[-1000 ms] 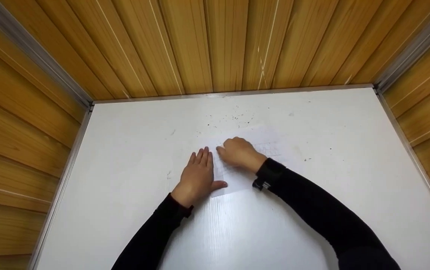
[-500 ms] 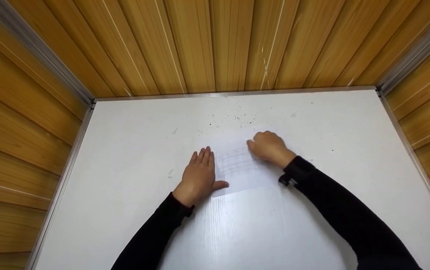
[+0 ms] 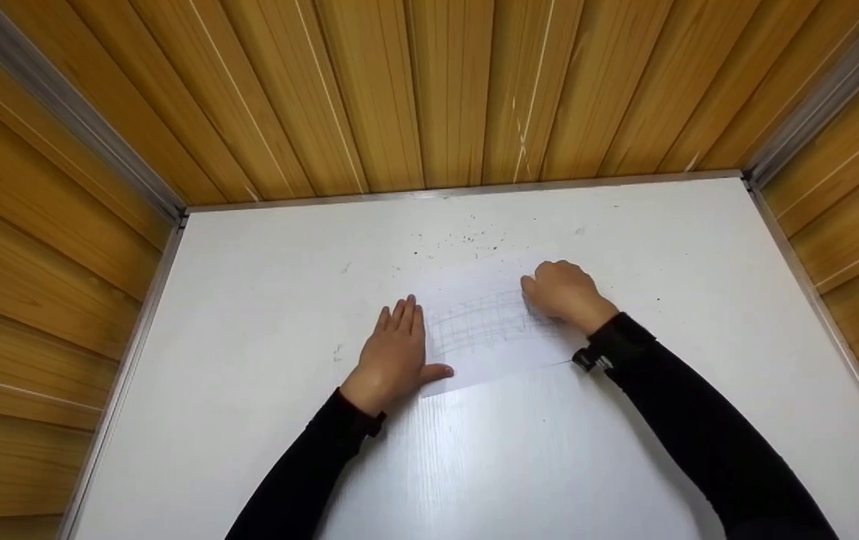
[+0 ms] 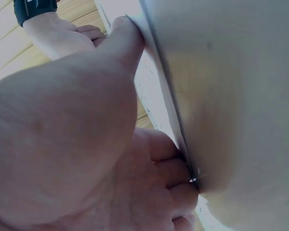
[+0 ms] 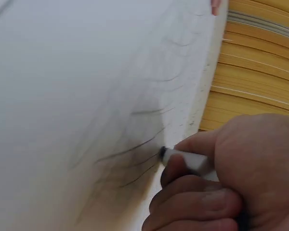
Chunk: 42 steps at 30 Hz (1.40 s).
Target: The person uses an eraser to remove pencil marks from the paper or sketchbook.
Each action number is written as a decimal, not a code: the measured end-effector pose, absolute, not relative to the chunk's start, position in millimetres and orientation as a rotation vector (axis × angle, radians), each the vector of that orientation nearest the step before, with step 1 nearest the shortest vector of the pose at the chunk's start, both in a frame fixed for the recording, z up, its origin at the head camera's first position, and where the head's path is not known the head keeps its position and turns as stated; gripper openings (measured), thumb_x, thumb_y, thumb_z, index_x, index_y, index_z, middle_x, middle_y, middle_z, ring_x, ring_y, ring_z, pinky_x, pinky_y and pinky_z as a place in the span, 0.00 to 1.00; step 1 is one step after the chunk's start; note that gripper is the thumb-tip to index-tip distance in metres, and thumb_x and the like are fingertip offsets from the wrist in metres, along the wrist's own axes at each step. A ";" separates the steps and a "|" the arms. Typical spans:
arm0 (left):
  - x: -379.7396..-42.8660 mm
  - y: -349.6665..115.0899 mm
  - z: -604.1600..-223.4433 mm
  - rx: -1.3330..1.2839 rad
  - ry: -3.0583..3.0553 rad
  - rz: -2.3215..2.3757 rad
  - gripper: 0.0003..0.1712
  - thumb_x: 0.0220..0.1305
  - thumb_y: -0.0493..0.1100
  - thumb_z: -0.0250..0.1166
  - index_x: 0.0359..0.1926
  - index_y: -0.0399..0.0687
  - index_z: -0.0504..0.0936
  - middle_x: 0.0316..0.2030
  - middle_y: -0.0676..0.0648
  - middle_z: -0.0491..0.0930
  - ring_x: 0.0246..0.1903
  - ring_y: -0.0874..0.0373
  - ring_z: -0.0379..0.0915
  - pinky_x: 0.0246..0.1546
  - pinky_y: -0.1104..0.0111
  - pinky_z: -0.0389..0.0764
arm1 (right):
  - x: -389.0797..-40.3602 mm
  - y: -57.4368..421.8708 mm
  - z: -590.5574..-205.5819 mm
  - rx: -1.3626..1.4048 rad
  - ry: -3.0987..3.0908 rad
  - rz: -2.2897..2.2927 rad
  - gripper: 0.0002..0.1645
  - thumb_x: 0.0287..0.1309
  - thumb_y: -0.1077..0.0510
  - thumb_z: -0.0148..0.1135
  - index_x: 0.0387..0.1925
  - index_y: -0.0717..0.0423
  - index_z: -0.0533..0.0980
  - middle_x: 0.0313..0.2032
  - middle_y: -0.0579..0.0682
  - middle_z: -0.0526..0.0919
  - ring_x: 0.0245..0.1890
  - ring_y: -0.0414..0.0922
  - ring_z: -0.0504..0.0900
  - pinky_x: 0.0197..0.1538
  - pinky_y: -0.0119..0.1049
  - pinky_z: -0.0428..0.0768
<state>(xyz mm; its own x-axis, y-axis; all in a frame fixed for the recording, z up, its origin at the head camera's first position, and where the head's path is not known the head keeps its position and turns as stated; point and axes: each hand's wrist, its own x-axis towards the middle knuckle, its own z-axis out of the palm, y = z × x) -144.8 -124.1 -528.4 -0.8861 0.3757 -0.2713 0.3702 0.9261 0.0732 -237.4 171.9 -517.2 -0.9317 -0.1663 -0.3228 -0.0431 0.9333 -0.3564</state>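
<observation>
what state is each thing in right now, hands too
left hand: flat, fingers straight, thumb out over the paper's near left corner
right hand: curled, pinching the eraser
white eraser: gripped, mostly hidden, tip darkened
sheet of paper: lying on the table, marked, partly covered by the right hand
grey grid lines: faint, partly hidden
table: smudged
dark specks: scattered beyond the paper

Even, bright light leaves streaky glare toward the near side of the table (image 3: pixel 699 435), while both wrist views look hazy and soft, a brownish shadow darkening the paper (image 5: pixel 58 77) in the right one.
</observation>
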 end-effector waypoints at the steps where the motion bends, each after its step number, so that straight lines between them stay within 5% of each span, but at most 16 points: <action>1: -145.2 -125.0 -528.5 0.546 2.803 0.038 0.73 0.68 0.82 0.62 0.86 0.27 0.52 0.88 0.29 0.50 0.89 0.38 0.47 0.90 0.46 0.51 | -237.2 165.0 -516.2 -0.164 2.726 -0.511 0.34 0.84 0.44 0.44 0.49 0.71 0.83 0.47 0.68 0.87 0.42 0.58 0.81 0.52 0.56 0.83; 7: -147.1 -130.7 -527.9 0.493 2.825 0.091 0.77 0.65 0.84 0.64 0.86 0.26 0.51 0.87 0.27 0.48 0.89 0.36 0.44 0.90 0.45 0.49 | -233.1 93.8 -514.0 -0.301 2.648 -0.568 0.38 0.85 0.38 0.46 0.61 0.68 0.83 0.58 0.69 0.88 0.57 0.64 0.87 0.66 0.60 0.84; 14: -143.4 -128.4 -523.9 0.520 2.821 0.027 0.76 0.66 0.86 0.61 0.86 0.26 0.51 0.87 0.27 0.50 0.89 0.36 0.44 0.90 0.45 0.49 | -223.5 31.1 -521.0 -0.451 2.654 -0.506 0.33 0.83 0.40 0.50 0.54 0.65 0.86 0.57 0.66 0.89 0.60 0.63 0.86 0.66 0.59 0.84; 29: -146.4 -124.8 -518.1 0.483 2.813 -0.034 0.78 0.64 0.87 0.60 0.86 0.26 0.51 0.87 0.28 0.49 0.89 0.37 0.44 0.90 0.48 0.51 | -233.4 191.8 -520.4 -0.154 2.767 -0.559 0.36 0.83 0.43 0.46 0.54 0.72 0.85 0.57 0.73 0.88 0.56 0.67 0.86 0.64 0.64 0.82; 42: -147.6 -121.9 -521.5 0.509 2.829 -0.017 0.77 0.65 0.86 0.61 0.86 0.25 0.51 0.87 0.27 0.50 0.89 0.36 0.46 0.90 0.47 0.52 | -225.0 114.3 -508.1 -0.286 2.655 -0.577 0.35 0.85 0.40 0.45 0.57 0.66 0.84 0.55 0.66 0.89 0.52 0.60 0.87 0.62 0.57 0.84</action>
<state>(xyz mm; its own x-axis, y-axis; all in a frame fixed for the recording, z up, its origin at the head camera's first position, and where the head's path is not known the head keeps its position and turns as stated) -147.6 -121.9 -521.5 -0.9029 0.3407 -0.2619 0.3439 0.9384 0.0353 -225.0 114.3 -508.1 -0.8963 -0.2793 -0.3445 -0.1110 0.8933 -0.4355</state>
